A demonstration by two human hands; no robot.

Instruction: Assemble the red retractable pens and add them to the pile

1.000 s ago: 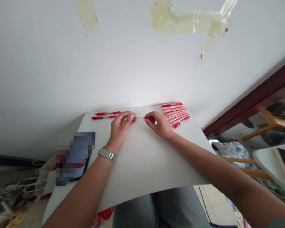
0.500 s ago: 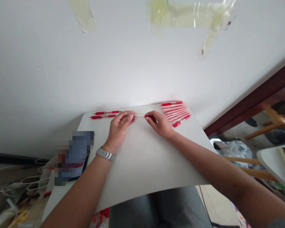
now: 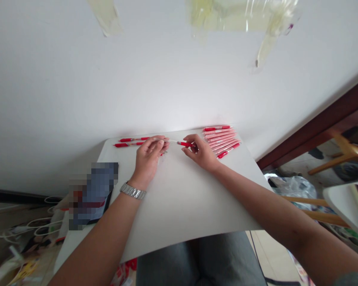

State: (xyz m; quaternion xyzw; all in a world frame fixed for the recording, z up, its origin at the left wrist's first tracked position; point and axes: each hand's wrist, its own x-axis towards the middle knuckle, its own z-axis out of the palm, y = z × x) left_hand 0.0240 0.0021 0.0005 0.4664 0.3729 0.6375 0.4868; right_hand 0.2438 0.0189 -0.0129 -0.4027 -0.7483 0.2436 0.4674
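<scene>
At the far side of the table, my left hand is closed, its thumb and fingers pinching a thin whitish pen refill. A small silver and red piece shows just under its fingertips; I cannot tell if it is held. To the right, my right hand grips a short red pen barrel between thumb and fingers. The refill's right end meets the barrel's left end. Two red pens lie beside my left hand, partly covered by it. Beyond my right hand rests a row of several red pens.
The white table stands against a wall with yellowed tape. A blurred-out phone or tablet lies at the table's left edge. On the right are a plastic bag and a wooden chair.
My right fingers have loosened and shifted, so more of the red barrel shows. The small silver and red piece has come into sight under my left fingers. The view has shifted slightly.
</scene>
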